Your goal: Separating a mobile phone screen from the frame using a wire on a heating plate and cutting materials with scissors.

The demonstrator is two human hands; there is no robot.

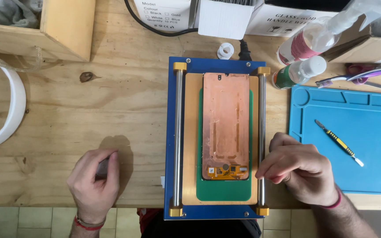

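Observation:
A blue heating plate [170, 132] with two metal side rails lies on the wooden bench. On it rests a green mat [223, 191] and a copper-backed phone screen [225, 123], face down, with an orange flex at its near end. My right hand [298, 169] rests at the right rail [262, 132], fingertips touching it near the screen's lower right corner. My left hand [94, 178] lies on the bench to the plate's left, fingers curled around a small grey object that is mostly hidden.
A blue work mat [375, 132] at the right holds a yellow-and-black pry tool [338, 142]. Bottles [300, 70], a toothbrush and cardboard boxes stand at the back right. A white bowl [9, 114] and a wooden box [67, 26] are at the left. A black cable runs behind the plate.

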